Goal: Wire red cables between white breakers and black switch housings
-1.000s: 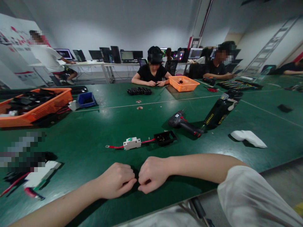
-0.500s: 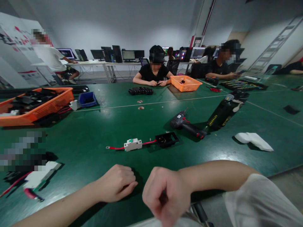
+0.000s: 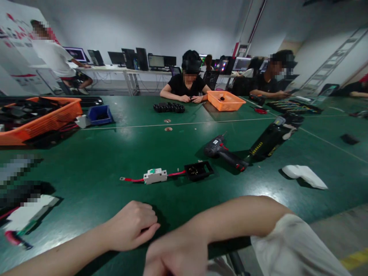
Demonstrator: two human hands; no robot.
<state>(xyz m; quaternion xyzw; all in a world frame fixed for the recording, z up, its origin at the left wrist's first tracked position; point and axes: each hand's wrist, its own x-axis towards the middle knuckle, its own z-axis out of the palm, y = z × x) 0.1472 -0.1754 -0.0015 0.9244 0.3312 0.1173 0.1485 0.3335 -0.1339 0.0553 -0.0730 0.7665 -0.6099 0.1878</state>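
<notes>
At middle of table (image 3: 129, 149): breaker (image 3: 155, 176), with red wire (image 3: 176, 174) leading right to black tray (image 3: 198, 177); near left, left hand (image 3: 132, 224) on table, fingers curled loosely inward; nearest, right hand (image 3: 178, 251), fingers cut off below, can't tell whether clenched; at right, drill (image 3: 230, 158) and bottle (image 3: 268, 140) in the way between tray and white wad (image 3: 304, 175); far left, basket (image 3: 43, 124) and blue bin (image 3: 100, 122).

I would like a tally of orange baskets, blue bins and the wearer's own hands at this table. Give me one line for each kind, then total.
Orange baskets: 2
Blue bin: 1
Wearer's hands: 2 (left hand; right hand, partly cut off)
Total: 5
</notes>
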